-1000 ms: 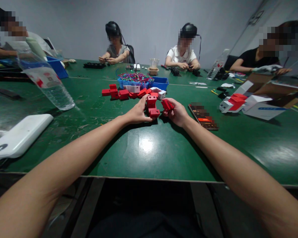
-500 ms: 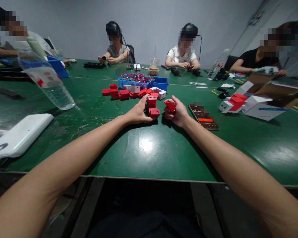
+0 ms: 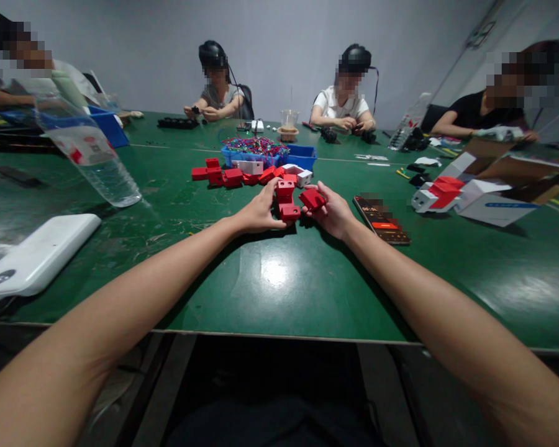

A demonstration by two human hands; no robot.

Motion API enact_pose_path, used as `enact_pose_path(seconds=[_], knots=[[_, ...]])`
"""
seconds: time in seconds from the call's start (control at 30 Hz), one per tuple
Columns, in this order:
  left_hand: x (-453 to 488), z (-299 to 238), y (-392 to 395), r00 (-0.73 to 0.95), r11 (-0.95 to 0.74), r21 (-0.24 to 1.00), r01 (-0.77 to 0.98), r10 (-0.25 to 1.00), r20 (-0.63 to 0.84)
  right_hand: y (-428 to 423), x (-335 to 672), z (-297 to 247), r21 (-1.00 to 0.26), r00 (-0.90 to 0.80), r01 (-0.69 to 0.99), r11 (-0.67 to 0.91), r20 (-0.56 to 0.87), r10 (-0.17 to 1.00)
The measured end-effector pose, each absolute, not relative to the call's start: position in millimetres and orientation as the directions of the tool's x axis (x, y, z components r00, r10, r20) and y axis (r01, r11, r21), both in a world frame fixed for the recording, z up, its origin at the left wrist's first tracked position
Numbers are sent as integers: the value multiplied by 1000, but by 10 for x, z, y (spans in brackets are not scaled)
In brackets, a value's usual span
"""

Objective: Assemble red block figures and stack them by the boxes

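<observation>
My left hand (image 3: 264, 208) is closed around the left side of a red U-shaped bracket (image 3: 286, 202) with small holes in its ends, low over the green table (image 3: 279, 292). Just to the right, my right hand (image 3: 331, 211) grips a smaller red block-like part (image 3: 312, 198) between thumb and fingers. A narrow gap separates the two parts. Behind them lies a row of red blocks (image 3: 233, 177), with a white bracket (image 3: 302, 176) at its right end.
Blue bins (image 3: 302, 155), one full of coloured wires (image 3: 256, 146), stand behind the blocks. A phone (image 3: 382, 220) lies right of my right hand. At left are a tilted water bottle (image 3: 93, 155) and a white device (image 3: 41, 254); at right, a white box (image 3: 494, 202). Several people sit around the table.
My right hand has turned the small red part and brought it slightly left, closer to the bracket. My left hand and the bracket have barely moved.
</observation>
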State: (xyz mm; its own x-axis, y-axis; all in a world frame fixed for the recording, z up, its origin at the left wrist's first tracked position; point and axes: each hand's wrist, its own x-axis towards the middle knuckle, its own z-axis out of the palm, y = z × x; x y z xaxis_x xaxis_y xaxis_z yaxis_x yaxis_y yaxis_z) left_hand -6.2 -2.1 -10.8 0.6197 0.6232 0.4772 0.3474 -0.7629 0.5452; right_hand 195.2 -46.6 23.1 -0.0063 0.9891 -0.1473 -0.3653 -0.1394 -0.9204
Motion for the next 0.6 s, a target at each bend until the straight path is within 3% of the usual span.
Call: enact_pose_path(seconds=[0.6], knots=[[-57, -116, -31, 593, -725, 589, 358, 663, 457, -425, 1936, 170, -914, -14, -402, -55, -54, 998]])
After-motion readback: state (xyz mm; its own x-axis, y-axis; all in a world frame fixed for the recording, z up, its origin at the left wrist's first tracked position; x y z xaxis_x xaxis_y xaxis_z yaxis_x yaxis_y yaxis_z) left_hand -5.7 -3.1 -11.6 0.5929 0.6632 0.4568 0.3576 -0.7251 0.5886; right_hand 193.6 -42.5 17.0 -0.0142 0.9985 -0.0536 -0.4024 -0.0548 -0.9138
